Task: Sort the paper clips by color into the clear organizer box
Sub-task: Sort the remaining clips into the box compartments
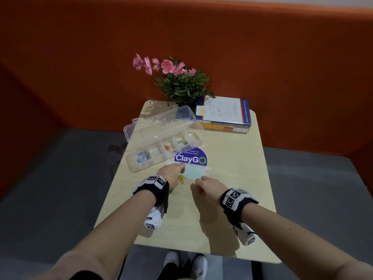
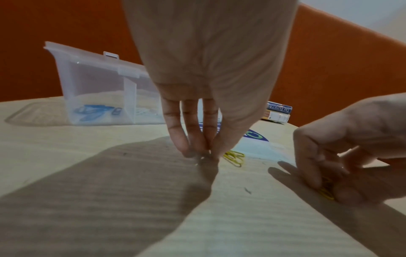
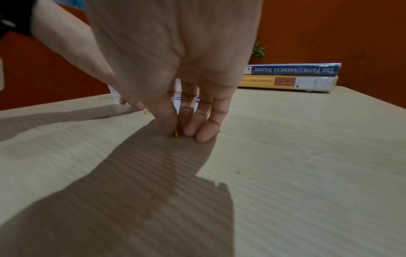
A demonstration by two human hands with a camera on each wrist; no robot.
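The loose yellow paper clips (image 1: 182, 178) are seen on the table (image 1: 232, 154) just right of the left hand (image 1: 171, 172), whose fingertips are pinched together at the surface; what they hold cannot be told. A yellow clip (image 3: 176, 134) is pinched by the right hand (image 1: 210, 186). The organizer box (image 1: 161, 146) lies beyond and leftward, nearer the left hand.

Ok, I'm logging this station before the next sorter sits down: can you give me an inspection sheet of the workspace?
Surface: pale wood-grain table, round ClayGo sticker.
Job's things: clear organizer box, lid open, blue, red and green clips in separate compartments; loose yellow paper clips on the table.
Clutter: two stacked books, potted plant.
Grippers: left hand fingertips down beside the yellow clips; right hand pinches a yellow clip.
Cables: nothing seen.
Surroundings: orange wall, grey floor.
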